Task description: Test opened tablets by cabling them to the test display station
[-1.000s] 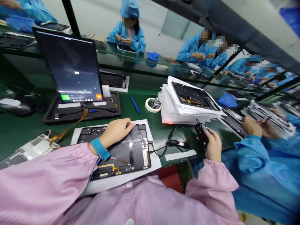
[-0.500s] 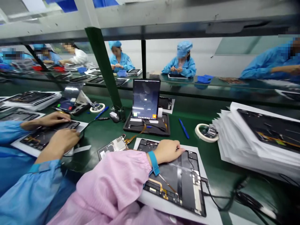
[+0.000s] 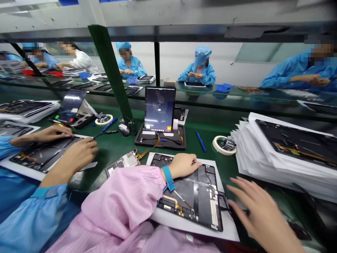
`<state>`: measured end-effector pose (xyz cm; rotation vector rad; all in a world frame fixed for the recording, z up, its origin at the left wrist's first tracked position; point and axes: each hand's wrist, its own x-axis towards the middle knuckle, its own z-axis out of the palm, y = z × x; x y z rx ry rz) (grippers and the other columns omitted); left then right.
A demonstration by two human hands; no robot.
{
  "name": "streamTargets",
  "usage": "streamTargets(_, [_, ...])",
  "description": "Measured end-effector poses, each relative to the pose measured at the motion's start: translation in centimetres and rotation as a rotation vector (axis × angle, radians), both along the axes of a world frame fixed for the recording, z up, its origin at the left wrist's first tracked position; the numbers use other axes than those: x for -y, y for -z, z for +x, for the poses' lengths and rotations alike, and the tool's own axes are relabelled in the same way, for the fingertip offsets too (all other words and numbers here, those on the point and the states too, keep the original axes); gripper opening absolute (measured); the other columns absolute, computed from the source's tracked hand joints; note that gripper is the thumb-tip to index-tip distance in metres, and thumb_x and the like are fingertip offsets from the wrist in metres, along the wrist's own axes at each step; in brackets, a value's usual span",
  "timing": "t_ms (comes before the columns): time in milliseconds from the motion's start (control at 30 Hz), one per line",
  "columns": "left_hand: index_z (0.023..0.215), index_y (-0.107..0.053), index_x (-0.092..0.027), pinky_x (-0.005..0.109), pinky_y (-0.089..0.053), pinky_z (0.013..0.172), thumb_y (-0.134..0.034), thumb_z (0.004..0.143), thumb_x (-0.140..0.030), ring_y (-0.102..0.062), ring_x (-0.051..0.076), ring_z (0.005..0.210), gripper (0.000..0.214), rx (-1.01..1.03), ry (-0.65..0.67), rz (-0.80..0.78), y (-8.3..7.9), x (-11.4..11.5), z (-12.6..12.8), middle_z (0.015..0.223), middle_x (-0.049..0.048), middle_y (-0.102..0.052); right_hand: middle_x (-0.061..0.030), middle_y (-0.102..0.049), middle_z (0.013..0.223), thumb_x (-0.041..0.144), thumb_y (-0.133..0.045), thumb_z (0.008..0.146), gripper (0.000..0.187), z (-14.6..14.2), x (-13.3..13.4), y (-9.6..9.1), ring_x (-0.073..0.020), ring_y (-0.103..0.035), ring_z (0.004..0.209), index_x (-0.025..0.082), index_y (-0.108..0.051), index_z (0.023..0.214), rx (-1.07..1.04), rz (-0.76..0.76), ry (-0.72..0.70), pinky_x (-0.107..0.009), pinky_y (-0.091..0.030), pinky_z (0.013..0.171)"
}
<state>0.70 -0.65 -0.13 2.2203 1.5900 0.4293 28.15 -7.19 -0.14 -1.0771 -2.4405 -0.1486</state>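
An opened tablet chassis [image 3: 196, 196] lies on a white sheet [image 3: 229, 230] on the green bench in front of me. My left hand [image 3: 183, 165], in a pink sleeve with a blue wrist strap [image 3: 167, 178], rests on the chassis's upper edge with its fingers curled flat against it. My right hand [image 3: 259, 211] hovers at the chassis's right edge, fingers spread and empty, over a black cable [image 3: 297, 230]. An upright tablet [image 3: 159, 109] with a lit screen stands in a black tray [image 3: 158, 140] behind the chassis.
A stack of white sheets topped by another chassis [image 3: 292, 147] stands at the right. A tape roll [image 3: 223, 144] and blue pen [image 3: 200, 141] lie behind. A co-worker's hands [image 3: 76, 154] work on a chassis at the left. Other people in blue sit across the bench.
The camera swung left then steadied. My right hand, earlier holding a black handheld device at the right, has come back into view empty and spread beside the chassis. My left hand stayed put.
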Motion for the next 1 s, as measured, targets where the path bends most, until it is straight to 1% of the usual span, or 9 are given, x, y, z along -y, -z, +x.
streamTargets(133, [0.088,-0.063,-0.022,0.029,-0.043,0.067,-0.042,0.088,-0.053,-0.064,0.021,0.083,0.037,0.02,0.0,0.002,0.1,0.0,-0.1,0.088,0.003,-0.07,-0.0061,-0.061,0.113,0.012,-0.045,0.08,0.033,-3.5,-0.5,-2.1,-0.0264,-0.053,0.112,0.023,-0.06,0.108,0.215,-0.126,-0.182,-0.054,-0.034,0.103])
streamTargets(267, [0.086,-0.063,-0.022,0.029,-0.043,0.067,-0.043,0.088,-0.052,-0.064,0.021,0.081,0.037,0.025,-0.001,0.026,0.4,0.1,-0.1,0.086,0.0031,-0.07,-0.0081,-0.061,0.098,0.014,-0.047,0.077,0.024,-4.6,-0.7,-3.8,-0.0249,-0.057,0.094,0.02,-0.058,0.098,0.146,-0.374,-0.146,-0.045,-0.047,0.086])
streamTargets(367, [0.085,-0.063,-0.021,0.028,-0.042,0.066,-0.043,0.089,-0.051,-0.064,0.02,0.081,0.036,0.035,-0.001,0.021,0.3,0.2,-0.1,0.085,0.0028,-0.07,-0.0045,-0.059,0.08,0.023,-0.048,0.084,0.008,-4.8,-1.5,-3.4,-0.0207,-0.055,0.075,0.019,-0.055,0.083,0.042,-0.657,-0.057,-0.035,-0.047,0.069])
streamTargets(500, [0.084,-0.063,-0.021,0.028,-0.041,0.065,-0.041,0.089,-0.052,-0.064,0.02,0.08,0.038,0.055,0.024,0.006,0.0,0.2,-0.4,0.084,0.0023,-0.07,0.0004,-0.052,0.066,0.048,-0.046,0.09,0.034,-4.2,-2.8,-1.5,-0.0121,-0.046,0.055,0.018,-0.05,0.076,-0.214,-1.238,-0.056,-0.023,-0.035,0.049])
streamTargets(600, [0.081,-0.062,-0.022,0.028,-0.041,0.064,-0.04,0.09,-0.053,-0.063,0.02,0.079,0.039,0.067,0.022,0.002,0.2,-0.1,-0.6,0.083,0.0021,-0.069,0.0023,-0.047,0.061,0.059,-0.048,0.086,0.044,-2.5,-2.9,-0.9,-0.0096,-0.041,0.05,0.018,-0.048,0.073,-0.277,-1.395,0.031,-0.02,-0.026,0.043])
streamTargets(700, [0.08,-0.061,-0.021,0.029,-0.042,0.065,-0.044,0.088,-0.05,-0.063,0.02,0.078,0.035,0.089,0.007,-0.015,0.4,-0.1,-0.5,0.082,0.0022,-0.069,0.0005,-0.05,0.06,0.061,-0.043,0.087,0.045,-0.4,-3.1,-1.7,-0.0129,-0.045,0.05,0.019,-0.051,0.074,-0.196,-1.205,0.195,-0.023,-0.032,0.044])
streamTargets(833, [0.087,-0.061,-0.02,0.03,-0.045,0.079,-0.055,0.085,-0.039,-0.059,0.02,0.091,0.021,0.185,0.014,0.132,-0.9,1.1,0.1,0.092,0.0042,-0.066,-0.0074,-0.064,0.089,0.045,-0.052,0.086,0.03,-1.8,-6.1,-3.4,-0.0229,-0.06,0.081,0.018,-0.06,0.097,-0.085,-0.541,0.304,-0.034,-0.047,0.075])
streamTargets(933, [0.095,-0.061,-0.02,0.033,-0.043,0.088,-0.055,0.085,-0.036,-0.056,0.021,0.098,0.019,0.246,-0.043,0.303,-3.5,1.8,-1.0,0.098,0.0045,-0.066,-0.0095,-0.065,0.097,0.028,-0.05,0.088,0.02,-6.8,-10.6,-3.6,-0.0244,-0.06,0.092,0.018,-0.062,0.1,0.047,-0.445,0.322,-0.034,-0.044,0.084])
streamTargets(1000, [0.095,-0.063,-0.02,0.034,-0.043,0.09,-0.05,0.088,-0.034,-0.057,0.02,0.097,0.021,0.25,-0.153,0.347,-5.3,1.5,-3.5,0.098,0.0052,-0.066,-0.0145,-0.064,0.099,0.024,-0.049,0.089,0.023,-10.3,-13.6,-3.2,-0.0281,-0.06,0.093,0.014,-0.062,0.106,0.051,-0.434,0.354,-0.037,-0.043,0.083])
